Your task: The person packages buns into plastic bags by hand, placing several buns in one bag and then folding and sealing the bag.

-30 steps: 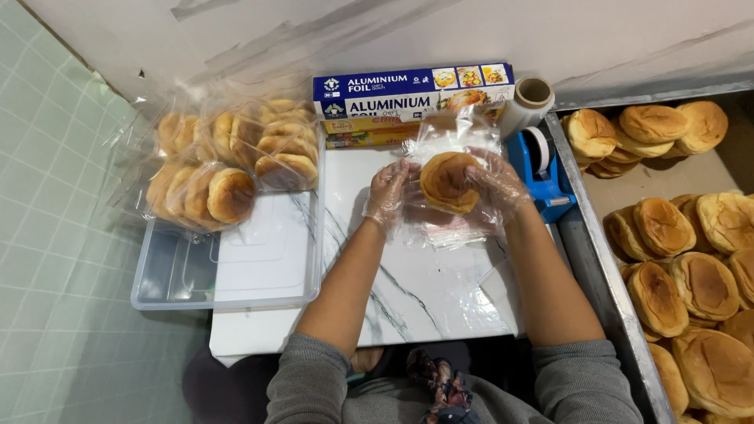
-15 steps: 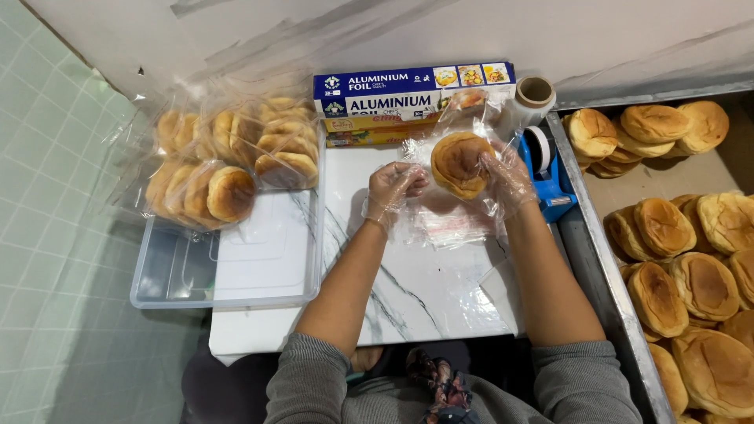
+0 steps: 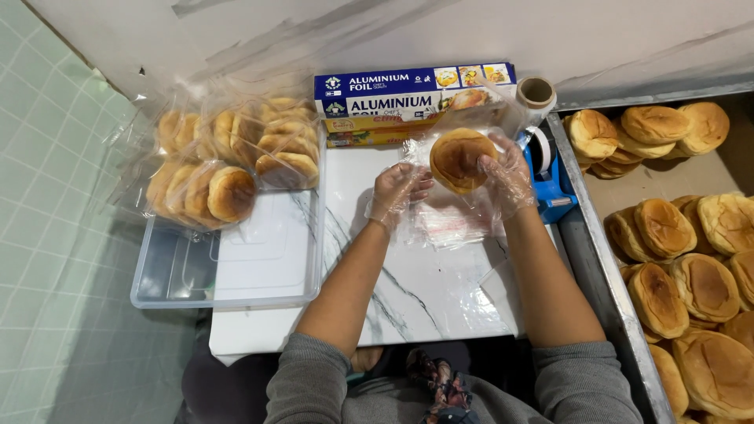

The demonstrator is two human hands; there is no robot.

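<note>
Your right hand, in a thin clear glove, grips a round browned bun by its right edge, fingers curled onto it. The bun is raised above the far part of the white marble-patterned desk, just in front of the foil boxes, and sits at the mouth of a clear plastic bag that hangs beneath it down to the desk. Your left hand, also gloved, is just left of the bun with its fingers bent and gathered on the bag's film; whether it pinches the film tight, you cannot tell from this view.

Behind the bun, a blue box of aluminium foil rests on a second, yellow-and-red box against the wall. A cardboard tube stands at the right end of the boxes, and a blue tape dispenser sits just beside your right wrist.

To your left, a clear plastic tub with its lid carries bagged buns stacked at its far end. To your right, a metal tray holds many loose buns, well apart from the one in your hand.
</note>
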